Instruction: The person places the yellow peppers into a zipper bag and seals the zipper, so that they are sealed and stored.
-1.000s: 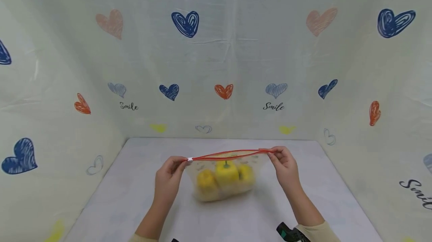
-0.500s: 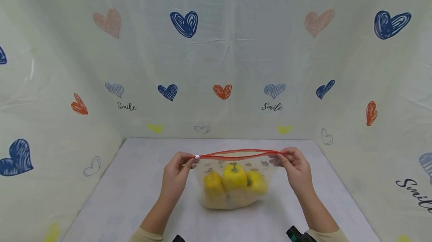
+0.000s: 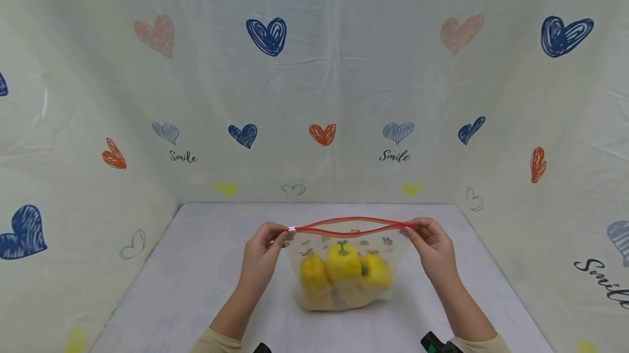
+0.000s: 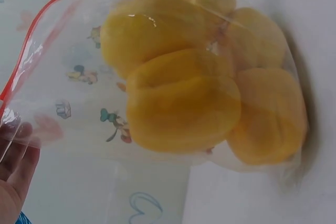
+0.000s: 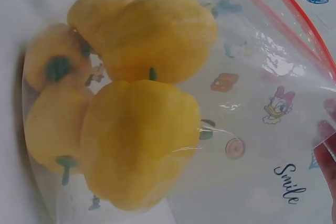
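A clear zip bag [image 3: 314,243] with printed cartoon figures stands on the table, its red-edged mouth parted in the middle. Inside sit several yellow bell peppers [image 3: 343,262], some with green stems showing; the left wrist view has more peppers [image 4: 184,100] stacked below the upper ones. My left hand [image 3: 261,254] pinches the left end of the red zip strip, beside the white slider [image 3: 292,229]. The opposite end of the strip is pinched by my right hand [image 3: 434,249]. In the right wrist view, only part of the right hand [image 5: 326,169] shows at the edge.
The bag rests on a white table [image 3: 196,276]. A pale curtain [image 3: 334,85] printed with hearts and "Smile" surrounds it at the back and sides. Dark wrist-camera parts [image 3: 437,343] show at the bottom edge near the sleeves.
Both hands and the bag of bell peppers have shifted right and slightly nearer. The red mouth has spread wider. Both hands keep pinching its ends.
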Available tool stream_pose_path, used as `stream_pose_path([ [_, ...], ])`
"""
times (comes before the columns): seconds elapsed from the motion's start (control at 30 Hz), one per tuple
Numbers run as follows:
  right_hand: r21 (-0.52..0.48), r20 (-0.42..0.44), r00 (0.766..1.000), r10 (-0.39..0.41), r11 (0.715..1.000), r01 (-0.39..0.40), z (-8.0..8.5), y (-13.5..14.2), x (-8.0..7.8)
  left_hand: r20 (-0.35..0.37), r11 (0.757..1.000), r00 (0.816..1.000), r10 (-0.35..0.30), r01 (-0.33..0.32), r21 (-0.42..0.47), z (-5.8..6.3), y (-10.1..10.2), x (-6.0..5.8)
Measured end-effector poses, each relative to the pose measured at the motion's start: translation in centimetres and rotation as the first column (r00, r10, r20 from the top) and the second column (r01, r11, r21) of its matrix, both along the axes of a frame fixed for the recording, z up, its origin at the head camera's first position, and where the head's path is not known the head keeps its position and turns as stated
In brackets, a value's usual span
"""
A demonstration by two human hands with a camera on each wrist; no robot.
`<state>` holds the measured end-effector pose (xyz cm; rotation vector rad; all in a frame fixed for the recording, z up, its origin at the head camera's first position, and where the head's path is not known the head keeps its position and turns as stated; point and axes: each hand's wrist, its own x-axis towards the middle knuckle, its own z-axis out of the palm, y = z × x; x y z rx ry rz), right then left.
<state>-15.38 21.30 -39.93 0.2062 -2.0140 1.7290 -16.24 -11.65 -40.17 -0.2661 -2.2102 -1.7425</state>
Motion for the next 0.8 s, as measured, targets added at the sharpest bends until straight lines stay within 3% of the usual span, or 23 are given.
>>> stream_pose_path([
  [0.13,0.157,-0.113,0.992,-0.047,0.986,0.065,1.2,-0.3,0.2,0.006,1.000,1.000,0.002,-0.002,0.003,-0.1,0.0,-0.1],
  [0.33,0.234,-0.291,0.956,0.042,0.972,0.029,2.9,-1.6,0.5,0.018,1.000,1.000,-0.002,0.002,0.009,0.1,0.2,-0.2],
  [0.47,0.314,-0.337,0.937,0.094,0.949,0.018,3.4,-3.2,0.4,0.029,1.000,1.000,0.002,-0.002,0.009,0.1,0.2,-0.2],
  [0.7,0.407,-0.417,0.876,0.241,0.912,-0.057,4.1,-6.3,-0.2,0.034,1.000,0.999,0.013,-0.013,0.000,0.1,0.1,-0.2],
  [0.8,0.423,-0.399,0.875,0.274,0.902,-0.089,4.4,-7.5,-0.3,0.034,0.999,0.999,0.030,-0.029,-0.020,0.1,0.0,-0.2],
])
